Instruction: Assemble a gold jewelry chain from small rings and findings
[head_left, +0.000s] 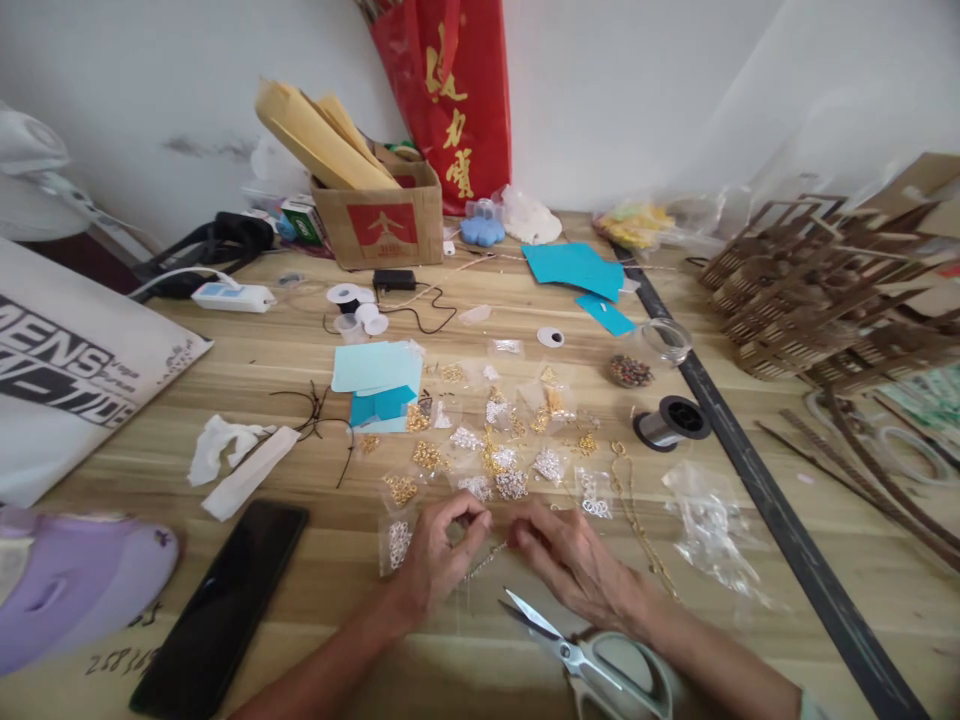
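A thin silver-coloured chain (pixel 487 562) runs between my two hands, low over the table. My left hand (pixel 448 545) is closed, thumb and forefinger pinched at one end of it. My right hand (pixel 566 550) has its fingers bent together at the chain's other end; the fingertips are partly hidden. Just below my right hand lies a pair of scissors (pixel 574 655), blades slightly apart. Small bags and heaps of gold findings (pixel 430 456) and silver findings (pixel 512 485) spread beyond my hands. A gold chain (pixel 634 510) lies right of my right hand.
A black phone (pixel 225 605) and white paper strips (pixel 251 470) lie left. To the right are a wire spool (pixel 670 424), a bead jar (pixel 637 365), clear plastic bags (pixel 709 525) and stacked brown wooden pieces (pixel 795 290). A cardboard box (pixel 382 225) stands at the back.
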